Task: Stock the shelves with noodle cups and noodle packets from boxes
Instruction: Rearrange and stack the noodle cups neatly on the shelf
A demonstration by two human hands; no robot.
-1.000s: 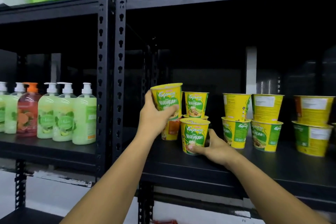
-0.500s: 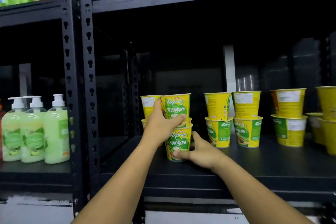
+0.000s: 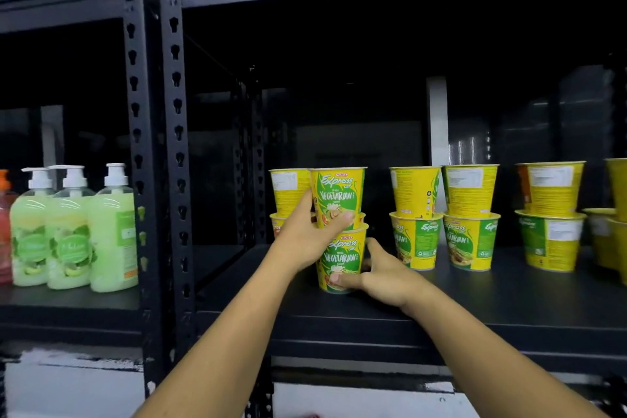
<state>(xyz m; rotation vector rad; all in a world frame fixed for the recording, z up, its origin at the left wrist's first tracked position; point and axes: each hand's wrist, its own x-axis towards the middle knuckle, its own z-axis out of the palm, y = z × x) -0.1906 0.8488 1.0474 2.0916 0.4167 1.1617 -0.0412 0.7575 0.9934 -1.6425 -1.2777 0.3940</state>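
Yellow upper cup (image 3: 339, 197) sat stacked on the lower cup (image 3: 342, 258) as I gripped them with my left hand (image 3: 305, 241) and right hand (image 3: 383, 276) respectively.

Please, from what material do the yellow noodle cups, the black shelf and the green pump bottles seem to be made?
The yellow and green noodle cups look like printed paperboard or thin plastic, with a slightly glossy wrap; which one is unclear. The black shelf looks like painted metal, matte, with punched slots in its upright posts. The pale green pump bottles look like translucent plastic with white pumps.
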